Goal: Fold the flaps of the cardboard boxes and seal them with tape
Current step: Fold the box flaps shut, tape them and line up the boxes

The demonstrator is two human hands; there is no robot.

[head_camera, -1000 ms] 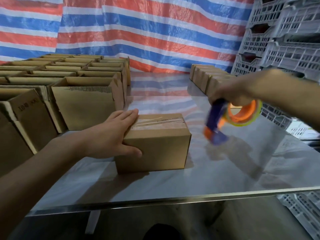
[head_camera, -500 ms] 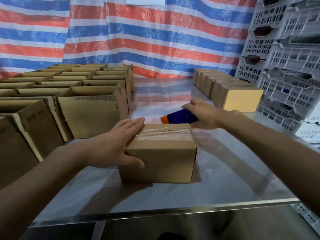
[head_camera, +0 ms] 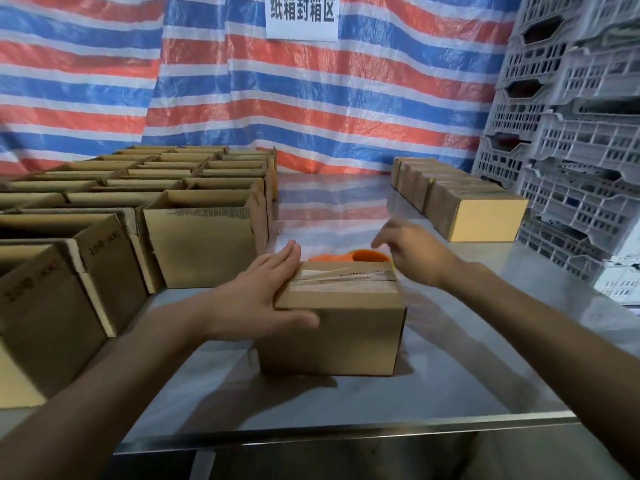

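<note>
A closed cardboard box [head_camera: 332,337] with clear tape along its top seam stands in the middle of the steel table [head_camera: 450,386]. My left hand [head_camera: 256,299] lies on the box's left end, fingers straight over the top edge and thumb along the front face. My right hand [head_camera: 408,254] hovers just past the box's far right corner, fingers spread and holding nothing. The orange tape dispenser [head_camera: 349,256] lies on the table right behind the box, mostly hidden by it.
Several open cardboard boxes [head_camera: 197,233] fill the table's left side. A row of sealed boxes [head_camera: 478,216] sits at the back right. Grey plastic crates [head_camera: 571,150] are stacked on the right. A striped tarp [head_camera: 311,98] hangs behind.
My right hand carried the tape dispenser from the right, set it down behind the box and let go. My left hand stayed on the box.
</note>
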